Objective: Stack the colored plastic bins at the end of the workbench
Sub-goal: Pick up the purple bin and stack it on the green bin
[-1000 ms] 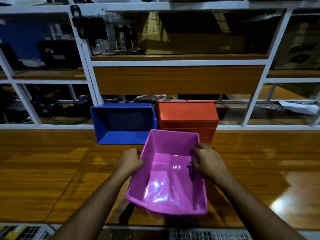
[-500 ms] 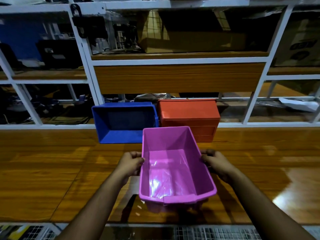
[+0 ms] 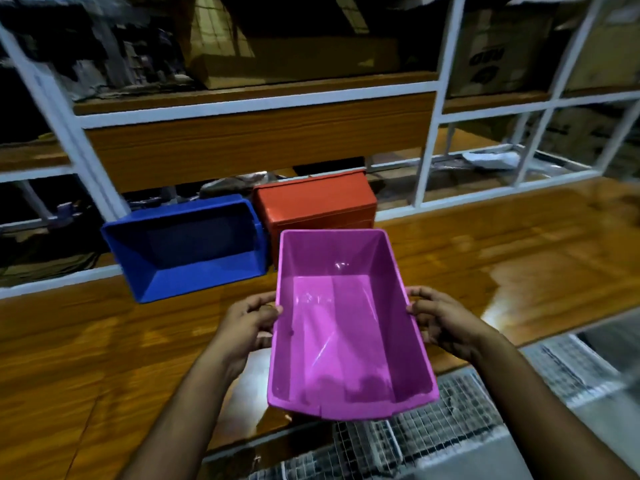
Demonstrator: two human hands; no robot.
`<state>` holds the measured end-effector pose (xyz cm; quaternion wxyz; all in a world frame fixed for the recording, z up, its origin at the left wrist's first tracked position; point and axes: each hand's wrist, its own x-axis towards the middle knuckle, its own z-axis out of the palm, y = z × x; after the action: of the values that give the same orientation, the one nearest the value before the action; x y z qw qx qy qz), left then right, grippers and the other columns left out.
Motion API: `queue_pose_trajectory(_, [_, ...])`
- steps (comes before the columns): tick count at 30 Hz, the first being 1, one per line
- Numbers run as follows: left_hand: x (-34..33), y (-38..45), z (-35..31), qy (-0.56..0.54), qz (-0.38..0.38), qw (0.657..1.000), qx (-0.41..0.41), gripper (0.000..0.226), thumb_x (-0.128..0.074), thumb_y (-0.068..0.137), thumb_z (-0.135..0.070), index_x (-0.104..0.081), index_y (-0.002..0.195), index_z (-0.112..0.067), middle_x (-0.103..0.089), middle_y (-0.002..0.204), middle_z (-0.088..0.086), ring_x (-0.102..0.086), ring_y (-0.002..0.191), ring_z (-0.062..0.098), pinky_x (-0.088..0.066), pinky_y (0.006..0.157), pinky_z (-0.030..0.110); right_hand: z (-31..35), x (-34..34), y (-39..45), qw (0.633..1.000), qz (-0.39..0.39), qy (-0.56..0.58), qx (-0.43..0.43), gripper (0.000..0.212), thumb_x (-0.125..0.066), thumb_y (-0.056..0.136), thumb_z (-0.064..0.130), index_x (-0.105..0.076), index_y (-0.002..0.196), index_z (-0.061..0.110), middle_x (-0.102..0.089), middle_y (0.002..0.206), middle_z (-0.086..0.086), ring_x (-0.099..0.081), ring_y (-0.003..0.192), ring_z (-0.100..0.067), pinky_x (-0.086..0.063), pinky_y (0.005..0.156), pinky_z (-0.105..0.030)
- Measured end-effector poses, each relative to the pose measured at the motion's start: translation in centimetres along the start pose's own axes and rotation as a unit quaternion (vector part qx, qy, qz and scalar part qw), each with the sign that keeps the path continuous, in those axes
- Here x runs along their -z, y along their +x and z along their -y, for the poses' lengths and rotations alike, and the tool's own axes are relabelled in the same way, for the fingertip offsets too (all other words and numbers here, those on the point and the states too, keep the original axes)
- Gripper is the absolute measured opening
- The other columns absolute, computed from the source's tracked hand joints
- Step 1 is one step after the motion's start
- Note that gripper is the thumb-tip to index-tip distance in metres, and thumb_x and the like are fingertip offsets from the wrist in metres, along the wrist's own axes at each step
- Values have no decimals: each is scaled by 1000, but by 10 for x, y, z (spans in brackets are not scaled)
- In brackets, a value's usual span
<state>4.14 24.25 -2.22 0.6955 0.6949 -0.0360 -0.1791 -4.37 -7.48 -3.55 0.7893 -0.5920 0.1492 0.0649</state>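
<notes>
Pink bin (image 3: 346,323) held in both my hands, clear of the tabletop (image 3: 86,358), open side up. My left hand (image 3: 242,327) is on its left long wall, my right hand (image 3: 446,323) on its right long wall; fingers (image 3: 420,294) curl over the rim on each side, closed on the plastic. Grip sits about midway along the walls, perhaps slightly toward the far half.

Long axis of the pink bin runs away from me, near end over the tabletop's front edge, far end pointing at the other two bins. It is empty; the floor shines.

Blue bin (image 3: 194,247) lies ahead and to the left, at the back of the tabletop by the white rack (image 3: 427,143). It appears tipped so that its open mouth faces me; hard to be sure of the exact tilt. Orange bin (image 3: 318,206) stands just beside it on the right, closed face up, seemingly upturned. The pink bin's far rim overlaps the orange bin's front in view; whether they touch I cannot tell.

Judgement: the orange bin lies almost straight ahead along the pink bin's axis, the blue one off to my left hand's side. Neither is yet stacked. A forward carry would reach orange; blue needs a leftward shift and probably righting first.
</notes>
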Motion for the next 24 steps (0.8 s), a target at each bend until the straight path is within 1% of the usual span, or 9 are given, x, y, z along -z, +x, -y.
queue_pose_trajectory(2, [-19,4,1,5,40,999,-4,27,-58,88,-4,-71,110,-16,-68,85,7,-59,66,16,-50,49,25,-5,17,-22,999,-36,14,15,25,-48,88,-7,-56,104,10,-57,68,-6,-50,39,-4,-37,32,-15])
queue_pose_trajectory(4, [-46,10,4,15,84,996,-1,30,-58,88,-4,-69,114,-14,-61,84,9,-57,60,12,-47,47,23,-10,40,-47,997,-69,4,30,30,-57,78,2,-58,106,12,-60,71,-4,-50,50,-10,-33,42,-18])
queue_pose_trajectory(5, [-62,12,6,15,104,995,4,31,-58,88,-4,-68,116,-12,-58,83,10,-54,56,10,-44,45,22,-12,53,-62,995,-89,2,37,34,-59,74,4,-59,107,13,-61,73,-5,-51,55,-14,-33,48,-22])
queue_pose_trajectory(7, [-98,13,9,10,141,990,12,32,-58,88,-3,-66,119,-9,-54,84,12,-50,51,8,-41,44,19,-15,81,-92,990,-133,9,51,28,-55,80,0,-61,105,14,-61,75,-5,-54,58,-15,-37,49,-25])
queue_pose_trajectory(11, [-180,7,17,12,220,975,29,35,-63,84,-7,-66,118,-13,-61,96,14,-58,69,14,-49,52,24,-19,141,-159,978,-189,32,83,29,-49,87,-5,-63,99,17,-62,75,-2,-58,59,-11,-46,46,-24])
queue_pose_trajectory(13, [-229,1,20,21,257,966,33,42,-66,78,-11,-65,119,-14,-62,95,11,-57,71,15,-48,57,25,-23,175,-193,970,-221,50,94,31,-48,86,-7,-63,97,18,-62,72,0,-58,58,-10,-46,46,-23])
queue_pose_trajectory(16, [-309,-13,25,28,294,955,37,37,-60,83,-3,-65,118,-11,-60,84,10,-50,62,13,-44,52,25,-33,231,-243,956,-262,71,108,32,-48,86,-8,-63,100,17,-62,74,-2,-58,62,-14,-48,51,-25])
queue_pose_trajectory(20, [-436,-42,41,30,338,940,46,33,-56,85,2,-67,113,-9,-57,80,14,-47,55,12,-40,43,20,-43,319,-319,933,-326,97,122,31,-48,86,-7,-60,105,15,-60,81,-8,-57,66,-18,-49,52,-27])
queue_pose_trajectory(24, [-554,-74,56,25,372,926,59,33,-50,85,5,-68,109,-10,-57,64,4,-44,41,7,-31,34,15,-43,400,-386,909,-383,106,128,30,-48,85,-6,-60,99,17,-61,77,-5,-58,59,-14,-49,52,-26])
